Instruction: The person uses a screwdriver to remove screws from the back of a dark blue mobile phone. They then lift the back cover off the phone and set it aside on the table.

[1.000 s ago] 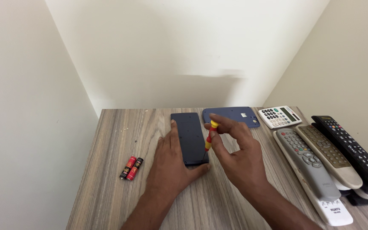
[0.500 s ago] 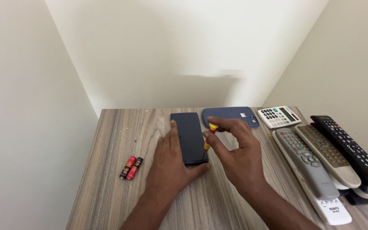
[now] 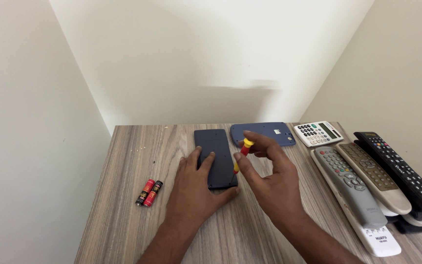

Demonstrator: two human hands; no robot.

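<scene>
The left hand (image 3: pixel 191 188) lies flat and open on the dark flat device (image 3: pixel 215 157), pinning it to the wooden counter (image 3: pixel 128 146); rigid and smooth, it looks likely to slide unless pressed. The right hand (image 3: pixel 269 181) pinches a small red-and-yellow screwdriver (image 3: pixel 241 152) by its slim handle at the device's right edge

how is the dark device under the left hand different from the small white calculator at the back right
The dark device lies with a plain, keyless face up; the white calculator shows its keys and display. The dark device is longer and is pinned by the left hand, while the white calculator lies untouched, apart from both hands. Both are flat, rectangular, and rest on the wooden table.
</scene>
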